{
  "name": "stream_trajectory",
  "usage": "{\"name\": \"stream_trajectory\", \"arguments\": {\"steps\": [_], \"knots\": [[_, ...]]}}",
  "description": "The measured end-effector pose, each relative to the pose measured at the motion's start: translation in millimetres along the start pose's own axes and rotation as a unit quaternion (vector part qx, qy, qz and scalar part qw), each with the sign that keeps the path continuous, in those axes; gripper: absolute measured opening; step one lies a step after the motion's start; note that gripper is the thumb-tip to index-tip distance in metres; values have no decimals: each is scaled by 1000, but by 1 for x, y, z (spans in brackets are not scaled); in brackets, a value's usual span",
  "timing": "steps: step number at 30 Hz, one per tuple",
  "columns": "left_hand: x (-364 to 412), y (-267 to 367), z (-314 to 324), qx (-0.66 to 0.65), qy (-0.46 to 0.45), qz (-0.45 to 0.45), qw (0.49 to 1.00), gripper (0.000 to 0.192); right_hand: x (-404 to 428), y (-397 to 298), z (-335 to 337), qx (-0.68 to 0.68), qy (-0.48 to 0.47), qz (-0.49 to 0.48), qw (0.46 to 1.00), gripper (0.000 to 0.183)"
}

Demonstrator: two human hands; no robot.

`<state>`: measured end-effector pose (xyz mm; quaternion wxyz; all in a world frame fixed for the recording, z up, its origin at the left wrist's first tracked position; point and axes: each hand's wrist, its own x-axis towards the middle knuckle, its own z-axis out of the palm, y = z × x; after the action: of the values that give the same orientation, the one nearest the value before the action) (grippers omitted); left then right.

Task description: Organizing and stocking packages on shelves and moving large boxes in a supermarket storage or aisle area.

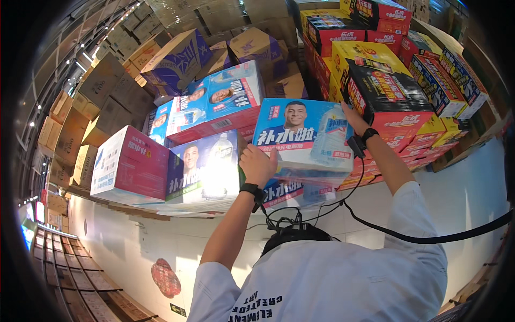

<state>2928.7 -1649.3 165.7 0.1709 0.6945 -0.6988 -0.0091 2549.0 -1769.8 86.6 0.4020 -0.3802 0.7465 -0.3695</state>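
Observation:
A blue and white drinks carton (299,135) is held between my two hands, tilted, over a similar carton in the stack below. My left hand (257,163) grips its left side, thumb lying over the near left corner. On its far right edge is my right hand (354,118), fingers along the side. Left of my left hand stands a purple and white carton (205,169), and beside that a pink and white carton (132,165). Film-wrapped blue and pink cartons (217,100) lie just behind. Both wrists carry black straps with cables attached.
Red, yellow and black drink cartons (386,88) are piled close on the right. Brown and purple cartons (177,60) stand at the back, plain brown cartons (100,92) on the left. Black cables (342,201) hang between my arms. Pale floor (120,249) shows behind me.

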Motion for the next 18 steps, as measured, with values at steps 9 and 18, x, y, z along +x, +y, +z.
{"name": "stream_trajectory", "arguments": {"steps": [9,18], "knots": [[84,-2,-30,-56,-242,9,969,68,-124,11,30,-48,67,-141,987,66],[156,69,12,65,-264,135,953,79,-202,31,41,-17,107,-215,971,47]]}}
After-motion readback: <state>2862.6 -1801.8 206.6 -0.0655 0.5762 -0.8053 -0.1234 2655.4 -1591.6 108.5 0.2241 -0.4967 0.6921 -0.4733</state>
